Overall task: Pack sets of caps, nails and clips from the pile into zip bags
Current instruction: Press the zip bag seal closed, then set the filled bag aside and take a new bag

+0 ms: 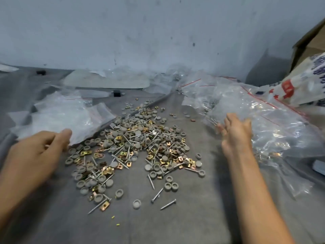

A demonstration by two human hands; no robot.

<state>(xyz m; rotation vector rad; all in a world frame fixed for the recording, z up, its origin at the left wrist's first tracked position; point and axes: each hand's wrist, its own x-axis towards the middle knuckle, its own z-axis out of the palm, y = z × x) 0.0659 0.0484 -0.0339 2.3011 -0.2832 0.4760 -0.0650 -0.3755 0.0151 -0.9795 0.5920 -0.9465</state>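
Observation:
A pile (pixel 135 148) of grey round caps, silver nails and brass-coloured clips lies spread on the grey cloth in the middle. A stack of empty zip bags (pixel 58 115) lies to the left of it. My left hand (pixel 37 154) rests at the near corner of that stack, thumb against the plastic, fingers curled; whether it grips a bag I cannot tell. On the right is a heap of filled zip bags with red seals (pixel 260 120). My right hand (pixel 235 132) hovers at its left edge, fingers spread, holding nothing.
A grey cloth (pixel 158 217) covers the work surface. A blue-grey wall (pixel 140 32) closes the back. At the far right stand a cardboard box (pixel 309 41) and a printed white sack (pixel 299 85). A flat pale board (pixel 109 81) lies behind the pile.

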